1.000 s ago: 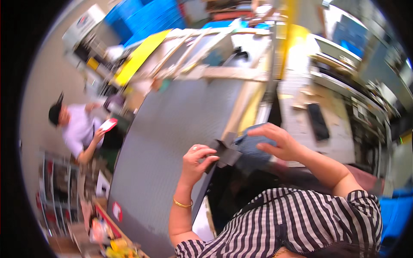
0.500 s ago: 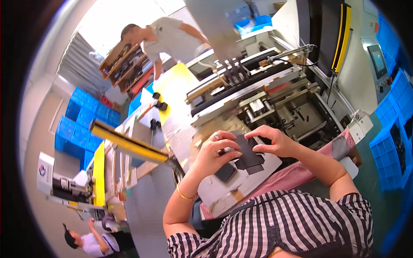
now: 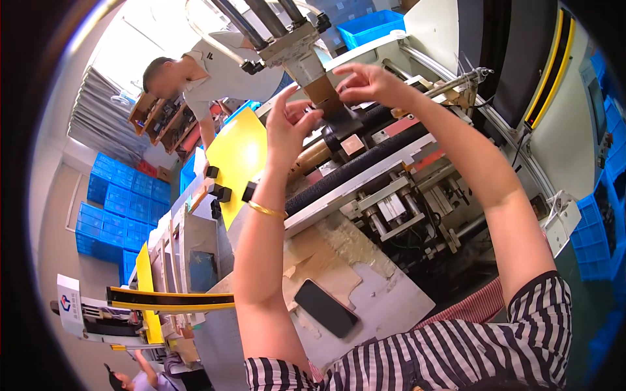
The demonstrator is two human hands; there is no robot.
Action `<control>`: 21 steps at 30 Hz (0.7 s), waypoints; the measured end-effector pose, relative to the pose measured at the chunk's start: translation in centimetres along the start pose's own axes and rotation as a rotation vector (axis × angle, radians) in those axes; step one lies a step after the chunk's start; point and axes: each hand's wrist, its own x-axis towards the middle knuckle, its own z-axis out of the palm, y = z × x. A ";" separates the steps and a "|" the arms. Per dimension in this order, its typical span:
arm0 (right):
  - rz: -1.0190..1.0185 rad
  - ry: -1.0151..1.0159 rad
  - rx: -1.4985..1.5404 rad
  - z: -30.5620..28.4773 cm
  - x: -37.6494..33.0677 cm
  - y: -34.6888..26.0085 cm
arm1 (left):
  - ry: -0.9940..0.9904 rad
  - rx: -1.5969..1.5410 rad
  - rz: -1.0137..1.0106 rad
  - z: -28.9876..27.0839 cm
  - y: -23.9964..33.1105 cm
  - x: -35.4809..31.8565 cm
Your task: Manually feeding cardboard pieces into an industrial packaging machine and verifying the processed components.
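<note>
Both my hands are raised over the machine, one on either side of a dark cut card piece point(image 3: 340, 118). The piece hangs just below the metal press head point(image 3: 291, 47), and its upper part looks brownish. At its left edge my left hand point(image 3: 290, 124) has bent fingers, with the thumb near the piece. My right hand point(image 3: 373, 86) pinches at the right edge with curled fingers. A small pale square block point(image 3: 353, 144) sits right below the piece, beside a black roller point(image 3: 391, 158). Exact finger contact is partly hidden.
A black phone point(image 3: 326, 307) lies on the worn work board point(image 3: 398, 303) near me. A yellow sheet point(image 3: 238, 159) with black clamps stands left of the machine. A yellow-black bar point(image 3: 169, 298) juts in at left. Another person point(image 3: 215, 72) leans in beyond; blue crates point(image 3: 117, 202) are stacked at left.
Both hands have moved up and away from the board to beneath the press head, taking the dark card piece along. The phone is now uncovered. My view has shifted.
</note>
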 end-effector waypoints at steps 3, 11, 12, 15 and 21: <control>-0.091 -0.051 -0.432 1.7 1.9 -3.3 | 0.014 0.426 0.240 -2.5 -0.9 1.6; -0.236 0.343 -0.007 13.3 -11.6 -5.8 | 0.034 0.392 0.394 -1.6 0.5 -13.2; -0.169 0.132 -0.118 16.3 -14.9 -6.1 | -0.057 0.352 0.415 -1.9 1.0 -16.8; -0.089 -0.325 -0.195 24.2 -22.3 -5.7 | -0.053 0.433 0.216 -6.2 0.7 -28.1; 0.061 -0.735 -0.033 36.6 -27.6 -6.9 | 0.875 0.330 -0.297 -18.6 -3.4 -57.3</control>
